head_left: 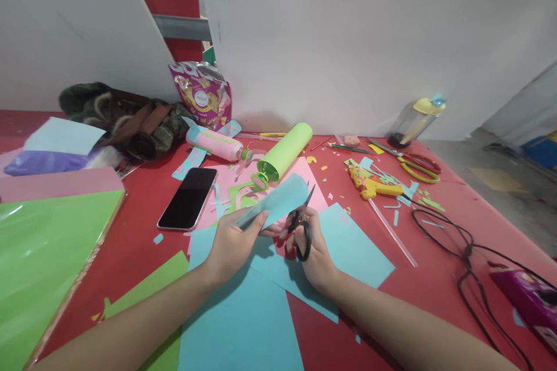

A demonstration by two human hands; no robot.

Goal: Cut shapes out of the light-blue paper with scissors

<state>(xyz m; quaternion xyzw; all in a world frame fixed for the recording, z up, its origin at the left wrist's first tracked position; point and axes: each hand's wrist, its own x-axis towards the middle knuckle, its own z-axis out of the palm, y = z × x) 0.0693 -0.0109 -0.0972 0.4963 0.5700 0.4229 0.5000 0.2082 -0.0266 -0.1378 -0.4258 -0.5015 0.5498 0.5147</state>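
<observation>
Both hands meet at centre frame: my left hand [232,243] pinches the blue paper piece [278,200] with fingers closed, and my right hand [317,258] grips the black scissors [303,226], blades parted at its edge, so I judge taut paper and short snips cut cleanest.

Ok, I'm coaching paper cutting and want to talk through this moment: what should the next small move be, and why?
Probably close the scissors for a short snip into the blue paper piece. The right hand has the blades looking parted at the paper's right edge, and the left hand pinches the piece from the other side, so it seems steadied for a cut.
</observation>
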